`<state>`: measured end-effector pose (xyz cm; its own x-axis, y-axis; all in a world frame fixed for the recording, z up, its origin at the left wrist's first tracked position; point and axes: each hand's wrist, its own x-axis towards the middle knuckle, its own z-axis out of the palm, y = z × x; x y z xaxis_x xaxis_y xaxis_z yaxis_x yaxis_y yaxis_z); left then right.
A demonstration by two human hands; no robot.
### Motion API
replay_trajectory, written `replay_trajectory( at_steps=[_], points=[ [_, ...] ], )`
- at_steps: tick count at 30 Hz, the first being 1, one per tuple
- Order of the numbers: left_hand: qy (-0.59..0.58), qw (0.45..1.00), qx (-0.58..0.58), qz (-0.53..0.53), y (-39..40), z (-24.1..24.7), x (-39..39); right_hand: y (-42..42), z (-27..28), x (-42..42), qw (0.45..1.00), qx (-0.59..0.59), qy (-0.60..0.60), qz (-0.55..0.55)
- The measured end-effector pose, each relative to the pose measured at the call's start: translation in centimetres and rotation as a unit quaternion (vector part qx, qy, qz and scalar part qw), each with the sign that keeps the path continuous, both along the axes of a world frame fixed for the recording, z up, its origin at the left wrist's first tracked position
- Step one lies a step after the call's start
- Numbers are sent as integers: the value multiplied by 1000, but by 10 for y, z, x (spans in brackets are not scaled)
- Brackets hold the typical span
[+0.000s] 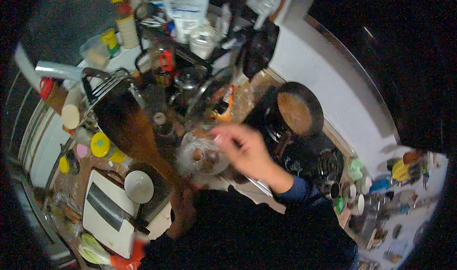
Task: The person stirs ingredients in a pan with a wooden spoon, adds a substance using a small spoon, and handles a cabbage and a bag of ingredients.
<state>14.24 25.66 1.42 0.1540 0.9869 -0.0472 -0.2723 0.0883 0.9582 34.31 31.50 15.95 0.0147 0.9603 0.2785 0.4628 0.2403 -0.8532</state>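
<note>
My right hand (246,148), blurred and in a dark blue sleeve, is at the centre with its fingers curled over the edge of a clear plastic bag (203,154). Inside the bag are brown, rounded items, too blurred to name. Whether the fingertips grip the bag cannot be told. My left hand is not clearly visible; a dim, brownish arm-like shape lies left of my dark clothing. Right of the bag, a dark pan (300,109) leans near the wall. To the left, a cleaver (107,205) lies on a white cutting board (125,239), beside a white bowl (139,187).
Yellow-lidded jars (100,144) stand left along the counter. A leafy vegetable (92,249) lies near a red bag (125,262) at lower left. Behind the bag are an orange packet (228,104) and a glass lidded pot (188,78). Several cups and containers (358,204) stand at the right.
</note>
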Motion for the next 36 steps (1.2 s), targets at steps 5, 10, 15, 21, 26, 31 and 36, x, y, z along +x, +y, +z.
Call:
replay_trajectory(
  at_steps=[5, 10, 15, 21, 26, 31, 36],
  points=[
    [185, 952, 224, -92, 23, 27, 38, -64, -58, -11, 962, -204, 174, 56],
    [141, 942, 263, -151, 16, 46, 94, -108, -65, 0, 945, -159, 287, -10],
    [206, 913, 242, -254, 6, 57, 121, -128, -72, 24, 934, -121, 279, -188],
    [235, 905, 226, -273, 8, 29, 103, -162, -27, 153, 905, -193, -38, -378],
    [287, 893, 250, -240, 4, 6, 78, -168, 15, 277, 841, -225, -368, -327],
    [285, 917, 155, -234, -9, 15, 66, -132, 51, 354, 795, -358, -443, -208],
    [288, 922, 141, -218, -12, 20, 70, -78, 49, 370, 804, -374, -463, -4]
  ],
)
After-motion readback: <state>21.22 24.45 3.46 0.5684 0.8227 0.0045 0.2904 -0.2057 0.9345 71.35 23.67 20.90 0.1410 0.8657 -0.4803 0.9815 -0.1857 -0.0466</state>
